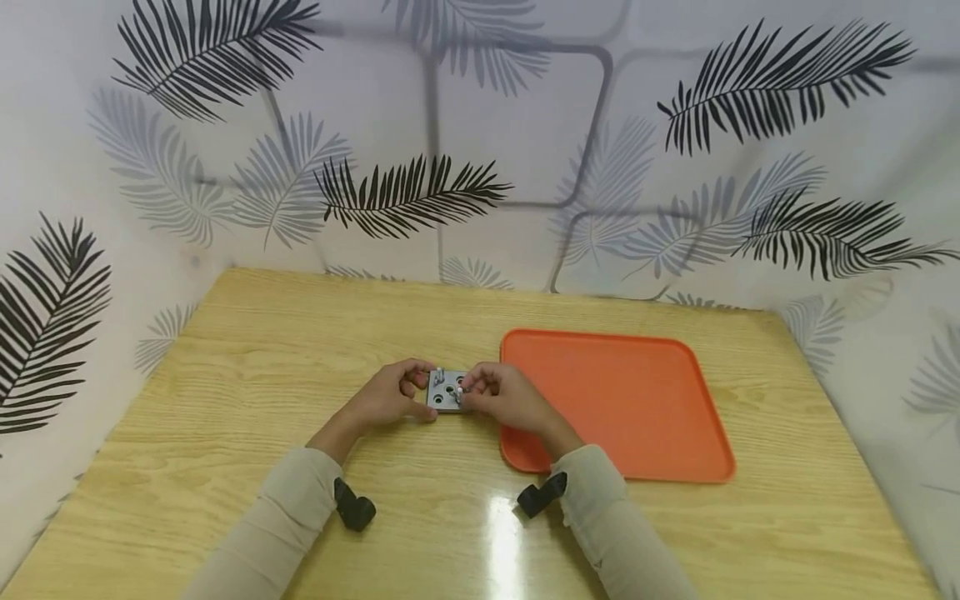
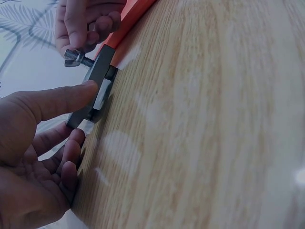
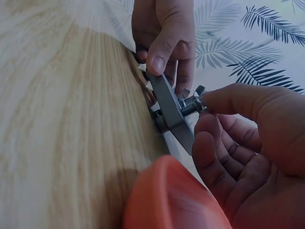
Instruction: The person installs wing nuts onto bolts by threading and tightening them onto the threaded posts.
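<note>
A small grey metal plate point(image 1: 444, 401) with several round holes sits just left of the tray. My left hand point(image 1: 392, 392) grips its left side, the thumb point(image 2: 71, 99) on the near edge and fingers at the far edge. Two threaded bolts stand up from the plate; one wing nut point(image 1: 439, 377) shows near the far left corner. On the right side, my right hand point(image 1: 507, 395) pinches a wing nut point(image 3: 204, 95) at the top of a bolt point(image 3: 190, 108), partly hidden by the fingertips. Dark bolt heads point(image 3: 161, 123) show under the plate, between it and the table.
An orange tray point(image 1: 615, 400) lies to the right, its left rim under my right hand and wrist. The wooden table point(image 1: 300, 325) runs back to a leaf-patterned cloth point(image 1: 510, 125). Black wrist cameras point(image 1: 354, 507) sit on both sleeves.
</note>
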A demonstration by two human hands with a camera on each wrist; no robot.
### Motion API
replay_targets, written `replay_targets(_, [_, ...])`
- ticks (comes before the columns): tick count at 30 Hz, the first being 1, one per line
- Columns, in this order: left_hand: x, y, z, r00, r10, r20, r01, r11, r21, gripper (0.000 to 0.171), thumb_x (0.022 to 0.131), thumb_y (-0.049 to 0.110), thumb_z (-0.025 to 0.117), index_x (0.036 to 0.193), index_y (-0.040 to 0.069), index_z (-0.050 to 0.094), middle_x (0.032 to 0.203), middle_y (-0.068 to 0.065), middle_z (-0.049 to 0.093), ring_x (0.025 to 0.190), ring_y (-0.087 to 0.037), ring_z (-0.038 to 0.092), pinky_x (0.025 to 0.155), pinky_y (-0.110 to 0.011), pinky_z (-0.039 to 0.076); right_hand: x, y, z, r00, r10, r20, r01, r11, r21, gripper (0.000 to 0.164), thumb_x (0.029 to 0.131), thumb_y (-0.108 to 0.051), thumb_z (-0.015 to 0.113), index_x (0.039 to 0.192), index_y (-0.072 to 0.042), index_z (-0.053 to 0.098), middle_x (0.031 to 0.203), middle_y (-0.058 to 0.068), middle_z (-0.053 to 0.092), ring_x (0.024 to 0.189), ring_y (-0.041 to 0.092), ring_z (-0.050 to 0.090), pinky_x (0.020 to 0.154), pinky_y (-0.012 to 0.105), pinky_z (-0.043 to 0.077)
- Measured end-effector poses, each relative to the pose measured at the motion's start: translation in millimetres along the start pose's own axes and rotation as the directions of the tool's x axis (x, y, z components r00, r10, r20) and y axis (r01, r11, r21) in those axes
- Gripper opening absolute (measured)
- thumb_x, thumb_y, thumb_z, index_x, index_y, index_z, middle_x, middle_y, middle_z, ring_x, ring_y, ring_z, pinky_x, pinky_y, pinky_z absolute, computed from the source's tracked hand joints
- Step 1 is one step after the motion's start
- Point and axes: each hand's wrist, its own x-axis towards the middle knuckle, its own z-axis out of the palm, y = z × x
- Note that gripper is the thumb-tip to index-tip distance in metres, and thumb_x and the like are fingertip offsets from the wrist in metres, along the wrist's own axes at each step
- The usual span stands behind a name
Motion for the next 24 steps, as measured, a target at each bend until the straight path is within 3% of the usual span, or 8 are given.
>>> replay_targets(6, [-0.5,0.2,0.3,1.000,0.004,0.002,-0.004,1.000,-0.008,0.063,0.080,0.007,0.083,0.136,0.005,0.055,0.111,-0.010,0.054,0.088,-0.020,0.042,0.078,-0.031,0.038,-0.4,1.5,-3.5,1.000,0.015,-0.017,-0.014,1.000,0.009,0.011,0.094,-0.009,0.065,0.093,0.002,0.066,0.073,0.002,0.059,0.060,0.008,0.051,0.055,0.020,0.043])
replay_targets(14, [0.5,1.0,1.6,1.000,-0.001,0.004,0.001,1.000,0.000,0.062,0.080,0.008,0.083,0.136,0.006,0.055,0.112,-0.010,0.054,0.090,-0.020,0.042,0.079,-0.031,0.038,-0.1,-2.7,-2.6,1.000,-0.004,-0.008,0.004,1.000,-0.002,0.022,0.093,0.001,0.057,0.113,0.006,0.066,0.087,0.018,0.063,0.064,0.014,0.053,0.056,0.020,0.044])
replay_targets(20, [1.7,-0.9,1.8,1.000,-0.001,0.007,0.001,1.000,-0.002,0.064,0.080,0.010,0.083,0.137,0.006,0.055,0.112,-0.010,0.053,0.089,-0.019,0.041,0.077,-0.031,0.037,2.6,2.9,0.1,0.999,0.002,0.032,-0.001,1.000,-0.008,0.027,0.093,-0.001,0.054,0.116,0.001,0.067,0.085,0.006,0.061,0.066,0.011,0.056,0.059,0.021,0.047])
replay_targets(24, [0.4,0.7,1.0,1.000,-0.014,0.008,0.014,1.000,0.000,0.064,0.081,0.011,0.083,0.137,0.007,0.054,0.113,-0.009,0.053,0.091,-0.020,0.041,0.079,-0.031,0.038,2.1,2.2,1.2,0.999,-0.005,0.036,0.006,1.000,-0.019,0.021,0.092,-0.001,0.058,0.111,0.003,0.067,0.083,0.007,0.061,0.065,0.011,0.055,0.059,0.021,0.048])
